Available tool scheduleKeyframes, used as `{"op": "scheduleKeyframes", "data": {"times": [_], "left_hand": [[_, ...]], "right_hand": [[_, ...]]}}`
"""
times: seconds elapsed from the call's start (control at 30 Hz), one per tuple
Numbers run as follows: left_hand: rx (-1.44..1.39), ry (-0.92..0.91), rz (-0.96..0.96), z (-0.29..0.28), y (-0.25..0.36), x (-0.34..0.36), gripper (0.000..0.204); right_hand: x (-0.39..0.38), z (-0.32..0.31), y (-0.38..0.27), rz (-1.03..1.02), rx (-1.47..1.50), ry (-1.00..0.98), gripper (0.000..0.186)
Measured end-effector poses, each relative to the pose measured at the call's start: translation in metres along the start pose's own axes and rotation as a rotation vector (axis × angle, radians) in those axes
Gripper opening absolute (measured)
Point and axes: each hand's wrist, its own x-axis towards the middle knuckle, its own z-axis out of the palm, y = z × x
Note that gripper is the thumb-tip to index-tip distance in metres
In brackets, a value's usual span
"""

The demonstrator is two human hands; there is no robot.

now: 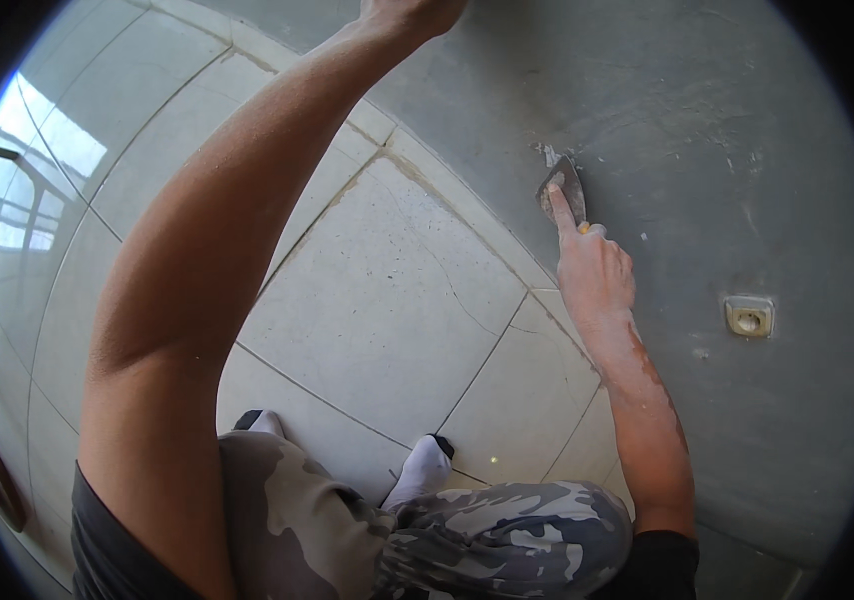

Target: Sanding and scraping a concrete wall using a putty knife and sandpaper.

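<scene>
I see the right hand (595,272) closed around a small metal putty knife with a grey, filler-smeared blade (564,188). The index finger lies straight along the back of the blade, pressing it flat against the grey plastered wall (707,120). The handle is almost fully hidden in the fist; only a small pale bit shows beside the knuckles. The knife sits on the right side of the scene, low on the wall, just above where the wall meets the floor. A rough whitish patch of filler (547,155) lies on the wall touching the far tip of the blade.

The left hand (417,12) is at the far edge of the view, resting against the same wall well apart from the knife. Most of it is cut off by the frame, so I cannot tell whether it is spread or curled.

A white wall socket (749,316) is set in the wall to the right of the right forearm, near it but not touching. The pale square-tiled floor (397,290) fills the left and middle. Near me, I see camouflage-patterned trousers (487,530) and a white sock (425,468) on the tiles.
</scene>
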Motion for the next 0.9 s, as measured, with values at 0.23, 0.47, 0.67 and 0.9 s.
{"op": "scheduleKeyframes", "data": {"times": [0.23, 0.47, 0.67, 0.9], "left_hand": [[-0.019, 0.057, -0.001, 0.0, -0.01, 0.001, 0.055], [-0.02, 0.059, 0.005, 0.004, -0.009, 0.001, 0.056], [0.043, 0.095, 0.036, 0.011, -0.017, 0.007, 0.055], [0.009, -0.003, 0.002, -0.004, -0.008, -0.002, 0.054]], "right_hand": [[0.022, 0.004, -0.031, 0.023, 0.124, -0.012, 0.067], [0.009, 0.01, -0.025, 0.063, 0.045, 0.002, 0.065], [0.026, 0.011, -0.026, 0.009, 0.086, 0.032, 0.063], [0.007, 0.013, -0.023, 0.049, 0.123, 0.037, 0.066]]}}
